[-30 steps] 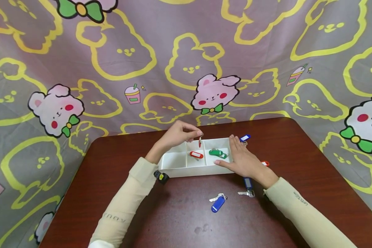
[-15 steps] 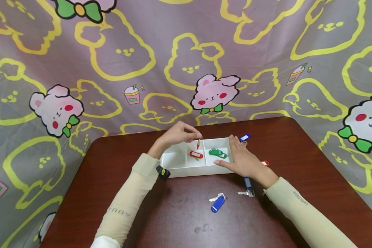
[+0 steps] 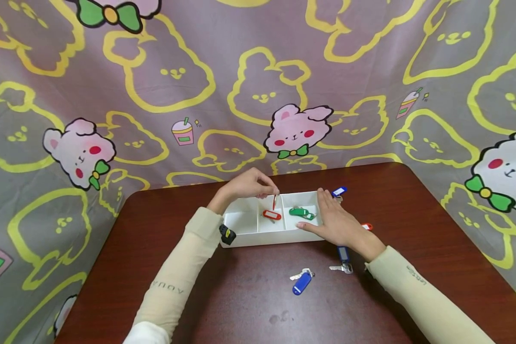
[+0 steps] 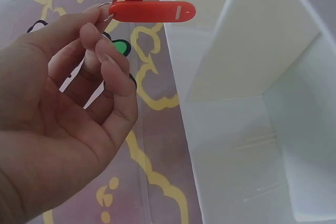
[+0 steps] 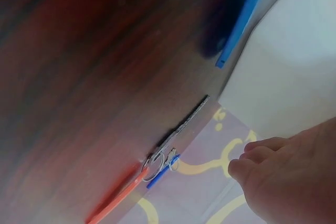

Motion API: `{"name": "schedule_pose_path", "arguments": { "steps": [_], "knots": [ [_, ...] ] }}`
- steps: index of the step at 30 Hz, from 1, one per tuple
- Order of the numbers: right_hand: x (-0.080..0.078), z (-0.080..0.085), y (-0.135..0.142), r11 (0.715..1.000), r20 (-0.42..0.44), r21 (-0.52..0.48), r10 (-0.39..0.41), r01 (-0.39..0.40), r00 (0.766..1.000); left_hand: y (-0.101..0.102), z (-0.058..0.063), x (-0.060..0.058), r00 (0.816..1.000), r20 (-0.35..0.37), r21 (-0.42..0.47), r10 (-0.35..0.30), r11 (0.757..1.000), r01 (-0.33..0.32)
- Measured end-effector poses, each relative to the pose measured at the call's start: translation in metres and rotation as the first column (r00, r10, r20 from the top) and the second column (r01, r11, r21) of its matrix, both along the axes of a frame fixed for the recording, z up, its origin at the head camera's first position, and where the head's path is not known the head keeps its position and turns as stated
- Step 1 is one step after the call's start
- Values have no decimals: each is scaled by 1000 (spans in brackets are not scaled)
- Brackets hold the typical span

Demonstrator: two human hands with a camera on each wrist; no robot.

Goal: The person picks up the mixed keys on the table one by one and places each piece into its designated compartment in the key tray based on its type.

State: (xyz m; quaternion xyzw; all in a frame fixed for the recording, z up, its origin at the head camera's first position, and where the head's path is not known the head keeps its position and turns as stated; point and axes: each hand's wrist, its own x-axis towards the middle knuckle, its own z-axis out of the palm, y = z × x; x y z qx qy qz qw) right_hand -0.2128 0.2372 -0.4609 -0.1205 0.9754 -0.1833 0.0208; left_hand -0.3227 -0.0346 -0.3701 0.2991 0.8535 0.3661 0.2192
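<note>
My left hand (image 3: 250, 185) pinches the metal ring of a red key tag (image 4: 152, 11) between thumb and forefinger; a key shows partly behind the tag. In the head view that tag hangs over the middle compartment of a white three-part box (image 3: 258, 239). Below it, another red key tag (image 3: 272, 215) lies in the same compartment with its key. Green key tags (image 3: 299, 211) are in the right compartment, and the left one holds nothing. With fingers straight, my right hand (image 3: 341, 222) rests against the box's right end, thumb at the front rim.
On the brown table (image 3: 241, 296) in front of the box lies a blue key tag (image 3: 302, 283) with its key. Another blue tag (image 3: 343, 254) lies near my right wrist. Beyond that hand are a red tag (image 3: 367, 226) and a blue tag (image 3: 339, 191). A patterned cloth hangs behind.
My left hand has shifted slightly left and down, and the red key tag hangs a little lower in the middle compartment. The right hand has stayed in place.
</note>
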Motion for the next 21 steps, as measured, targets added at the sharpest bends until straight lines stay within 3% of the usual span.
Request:
{"name": "schedule_pose_path", "arguments": {
  "steps": [11, 21],
  "knots": [
    [0, -1, 0, 1000, 6, 2, -1, 1, 1000, 2, -4, -5, 999, 35, -64, -17, 998, 19],
    [0, 1, 0, 1000, 5, 0, 0, 0, 1000, 5, -5, -9, 999, 24, -148, -42, 988, 45]
  ]
}}
